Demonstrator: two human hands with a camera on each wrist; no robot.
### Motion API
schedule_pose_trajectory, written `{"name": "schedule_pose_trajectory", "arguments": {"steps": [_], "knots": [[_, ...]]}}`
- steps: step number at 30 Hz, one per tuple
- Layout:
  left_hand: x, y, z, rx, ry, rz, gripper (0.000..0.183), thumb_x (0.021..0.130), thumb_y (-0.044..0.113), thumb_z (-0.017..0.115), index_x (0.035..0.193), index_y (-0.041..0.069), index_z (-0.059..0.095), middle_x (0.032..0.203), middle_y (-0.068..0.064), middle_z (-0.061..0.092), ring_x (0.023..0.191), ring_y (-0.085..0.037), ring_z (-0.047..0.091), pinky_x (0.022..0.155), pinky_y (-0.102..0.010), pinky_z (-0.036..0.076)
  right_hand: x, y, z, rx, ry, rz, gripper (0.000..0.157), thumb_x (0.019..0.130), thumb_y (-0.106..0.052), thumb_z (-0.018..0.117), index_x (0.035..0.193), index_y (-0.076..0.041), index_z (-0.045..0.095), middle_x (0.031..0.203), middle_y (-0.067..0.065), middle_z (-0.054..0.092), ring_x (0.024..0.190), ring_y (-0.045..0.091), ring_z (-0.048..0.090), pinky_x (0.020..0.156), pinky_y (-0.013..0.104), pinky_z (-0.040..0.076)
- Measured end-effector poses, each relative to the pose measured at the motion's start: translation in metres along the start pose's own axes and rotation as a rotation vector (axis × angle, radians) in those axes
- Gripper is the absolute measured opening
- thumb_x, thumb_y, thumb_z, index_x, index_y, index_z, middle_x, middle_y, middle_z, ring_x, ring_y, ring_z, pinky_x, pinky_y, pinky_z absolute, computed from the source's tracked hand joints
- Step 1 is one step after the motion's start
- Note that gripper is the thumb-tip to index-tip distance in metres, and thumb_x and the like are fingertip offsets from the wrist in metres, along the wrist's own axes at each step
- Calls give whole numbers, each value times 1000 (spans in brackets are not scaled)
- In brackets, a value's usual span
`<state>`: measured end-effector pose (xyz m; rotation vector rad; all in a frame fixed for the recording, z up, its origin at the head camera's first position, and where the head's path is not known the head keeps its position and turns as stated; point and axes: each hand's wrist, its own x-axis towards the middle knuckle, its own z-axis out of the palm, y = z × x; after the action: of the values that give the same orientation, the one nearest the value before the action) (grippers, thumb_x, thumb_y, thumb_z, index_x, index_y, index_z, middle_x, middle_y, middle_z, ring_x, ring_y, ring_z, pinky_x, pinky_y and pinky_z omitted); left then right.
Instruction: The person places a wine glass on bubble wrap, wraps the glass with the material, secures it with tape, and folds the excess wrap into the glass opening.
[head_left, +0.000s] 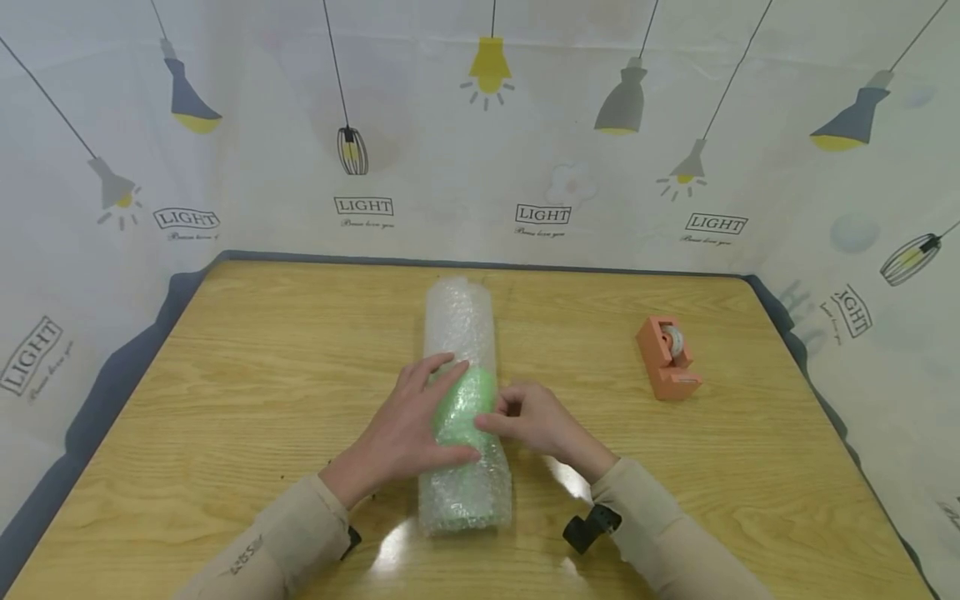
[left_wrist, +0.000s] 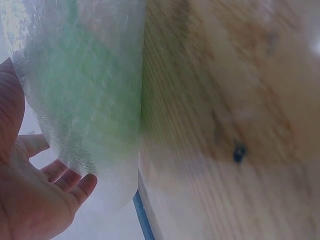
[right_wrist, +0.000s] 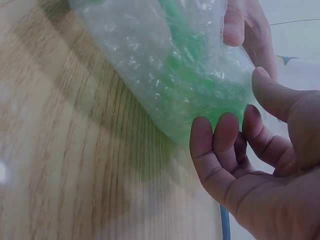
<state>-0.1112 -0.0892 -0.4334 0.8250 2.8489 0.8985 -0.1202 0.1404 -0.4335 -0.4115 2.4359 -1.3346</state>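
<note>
A bubble-wrapped roll lies lengthwise on the table, something green showing through its clear wrap. My left hand rests across the roll from the left, fingers spread over the top and thumb toward the near end. On the right side, my right hand touches the wrap with its thumb on top and its other fingers bent against the side. In the right wrist view, a gap shows between the thumb and the fingertips. The left wrist view shows the left hand beside the green bundle.
An orange tape dispenser with a roll of tape stands at the right on the wooden table. Behind and at both sides hangs a pale cloth printed with lamps. Its dark edge borders the tabletop.
</note>
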Motion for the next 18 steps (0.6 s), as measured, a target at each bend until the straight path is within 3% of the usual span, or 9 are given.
{"name": "schedule_pose_trajectory", "arguments": {"steps": [14, 18], "knots": [[-1, -2, 2, -5, 10, 4, 112, 74, 58, 88, 163, 16, 33, 167, -9, 25, 150, -32, 29, 114, -56, 43, 1, 6, -1, 147, -24, 40, 28, 95, -18, 76, 76, -5, 59, 83, -1, 58, 77, 13, 54, 60, 23, 43], [-1, -1, 1, -9, 7, -2, 112, 74, 58, 88, 163, 17, 33, 168, -8, 25, 150, -32, 29, 113, -57, 43, 0, 4, -1, 160, -18, 71, 28, 94, -18, 77, 77, -5, 60, 84, -1, 59, 72, 11, 54, 57, 22, 42]]}}
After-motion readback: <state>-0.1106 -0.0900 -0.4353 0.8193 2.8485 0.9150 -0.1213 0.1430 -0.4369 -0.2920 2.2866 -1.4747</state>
